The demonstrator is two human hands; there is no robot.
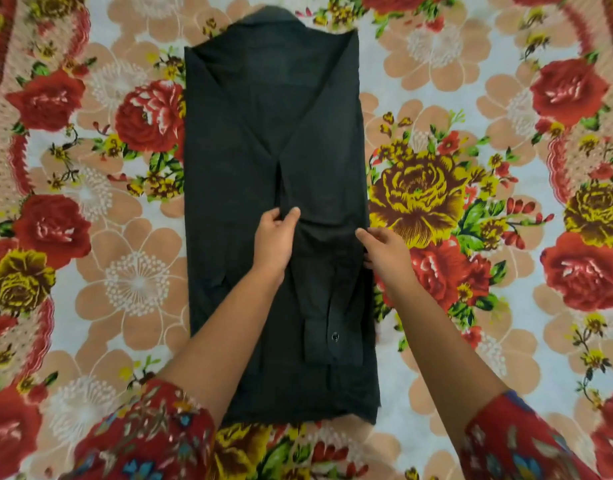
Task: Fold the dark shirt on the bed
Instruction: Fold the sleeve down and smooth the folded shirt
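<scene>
on a floral-sheeted bed (436,98), narrow-folded dark shirt (263,133), left hand (275,237) pinching its middle, right hand (384,252) gripping its edge

The bed (90,237) fills the whole view, spread with a flowered sheet (506,81): red and yellow roses and pale peach blooms on a light ground, with a red patterned border down the left and right sides. One dark shirt (249,133) lies flat along the middle of it, collar (274,15) at the far end and hem at the near end. Its sides are turned in to make a long, narrow shape. A buttoned cuff (332,341) rests on its near right part.
</scene>
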